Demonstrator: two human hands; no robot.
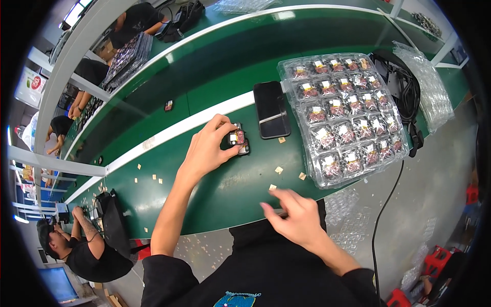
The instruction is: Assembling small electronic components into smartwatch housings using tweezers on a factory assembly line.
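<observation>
My left hand (pixel 204 148) is closed, thumb and fingers pinching a small black-cased module (pixel 237 137) with a reddish circuit face and a white label. Partly hidden beneath it, more of the same small modules (pixel 244 148) rest on the green bench (pixel 220 189). Above the bench's front edge my right hand (pixel 296 215) hovers with thumb and forefinger apart and nothing visible between them. Close to its fingertip lies a small beige square (pixel 272 188). A black phone (pixel 272 110) sits just right of the left hand.
At the right, a clear plastic tray (pixel 313 153) carries rows of similar modules. Beyond it are a black cable bundle (pixel 406 92) and bubble wrap (pixel 429 87). A lone module (pixel 169 105) lies past the white rail (pixel 204 117). Another person (pixel 94 250) works at the left.
</observation>
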